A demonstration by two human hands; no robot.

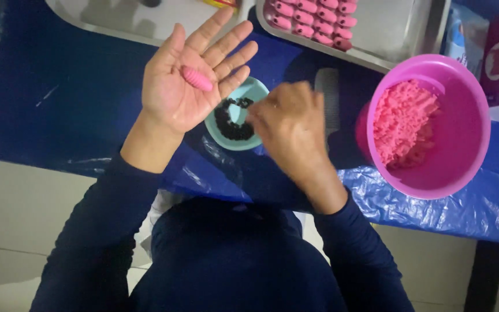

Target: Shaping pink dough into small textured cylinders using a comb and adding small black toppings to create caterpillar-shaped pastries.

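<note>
A pink bowl [463, 110] of pink dough sits at right, a metal tray [399, 34] of ridged pink pieces at upper right.

So the small bowl [248, 95] sits mid-worktop [59, 98] with the beads [229, 122] in it. Left hand [189, 78] is up over its left side with 1 dough roll [197, 78] lying on the palm; right hand [290, 124] hangs over its right edge. Big bowl [463, 115] is off to the right, dough [404, 121] inside. 2 trays [399, 34] sit behind, the right 1 with rolls [316, 20] in rows.
</note>
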